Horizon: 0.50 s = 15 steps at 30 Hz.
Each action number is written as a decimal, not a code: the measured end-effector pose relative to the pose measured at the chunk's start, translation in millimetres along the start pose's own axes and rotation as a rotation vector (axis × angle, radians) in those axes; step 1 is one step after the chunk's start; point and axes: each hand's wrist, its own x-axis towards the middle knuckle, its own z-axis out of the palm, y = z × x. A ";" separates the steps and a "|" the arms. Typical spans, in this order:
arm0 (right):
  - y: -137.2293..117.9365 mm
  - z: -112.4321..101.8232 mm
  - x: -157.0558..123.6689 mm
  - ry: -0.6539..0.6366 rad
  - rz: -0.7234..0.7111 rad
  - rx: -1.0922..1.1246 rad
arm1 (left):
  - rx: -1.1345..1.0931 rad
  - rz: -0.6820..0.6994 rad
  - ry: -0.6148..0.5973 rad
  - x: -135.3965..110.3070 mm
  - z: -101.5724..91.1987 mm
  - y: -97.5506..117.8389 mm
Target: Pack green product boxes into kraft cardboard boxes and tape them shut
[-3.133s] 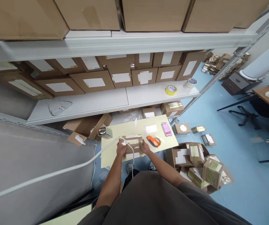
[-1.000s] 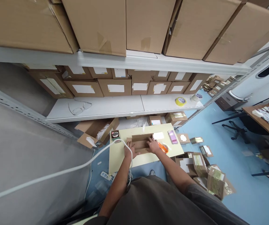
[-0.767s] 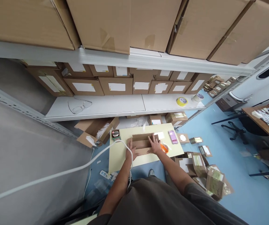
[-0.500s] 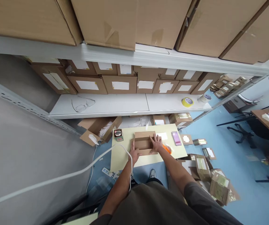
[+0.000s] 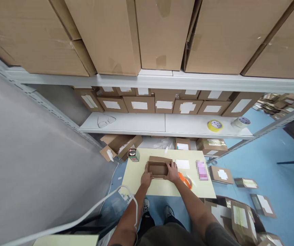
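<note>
A small open cardboard box (image 5: 158,168) sits on the pale yellow table (image 5: 136,188), its far flap standing up. My left hand (image 5: 146,176) grips the box's left end, fingers along the outside. At the opposite end, my right hand (image 5: 171,172) is closed on the right wall. Just right of that hand lies an orange tape dispenser (image 5: 185,180). A white paper (image 5: 182,164) is behind it, and a purple packet (image 5: 202,170) lies farther right. Near the table's far left corner stands a small box with a round metallic thing (image 5: 133,154).
A white shelf (image 5: 136,123) behind the table bears labelled boxes, glasses (image 5: 106,121), a yellow tape roll (image 5: 215,125) and a whitish roll (image 5: 240,122). A white cable (image 5: 85,217) arches beside my left arm. Cartons (image 5: 241,218) pile up on the floor at right.
The view has shifted. My hands have gone from lying spread over the box's sides to gripping its two ends. The near flap no longer lies spread outward.
</note>
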 end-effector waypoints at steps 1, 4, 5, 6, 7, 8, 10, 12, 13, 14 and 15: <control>2.5 -2.1 -0.3 -0.007 -0.019 -0.005 | 0.018 -0.027 0.002 -3.7 3.4 3.8; 10.3 -8.7 -3.4 -0.053 -0.080 -0.057 | 0.050 -0.114 0.004 -18.4 18.6 14.3; 12.8 -11.0 -5.8 -0.085 -0.101 -0.084 | 0.048 -0.136 0.000 -25.0 24.2 17.2; 15.2 -13.3 -9.0 -0.119 -0.123 -0.110 | 0.042 -0.152 0.001 -32.5 29.6 19.7; 17.6 -15.6 -13.1 -0.154 -0.145 -0.131 | 0.034 -0.163 0.012 -41.1 35.0 21.7; 19.8 -17.6 -17.9 -0.182 -0.168 -0.141 | 0.028 -0.174 0.035 -50.7 40.3 23.3; 23.6 -19.9 -29.2 -0.188 -0.222 -0.116 | 0.013 -0.196 0.112 -72.7 51.5 25.3; 25.5 -19.0 -41.5 -0.130 -0.281 -0.043 | -0.029 -0.212 0.193 -96.8 64.0 26.0; 25.3 -17.2 -47.9 -0.088 -0.316 0.003 | -0.065 -0.215 0.221 -109.2 70.6 25.8; 24.0 -14.6 -54.6 -0.041 -0.353 0.051 | -0.100 -0.226 0.247 -121.7 77.2 25.2; 21.6 -11.5 -61.5 0.004 -0.393 0.100 | -0.130 -0.235 0.271 -134.3 83.7 23.9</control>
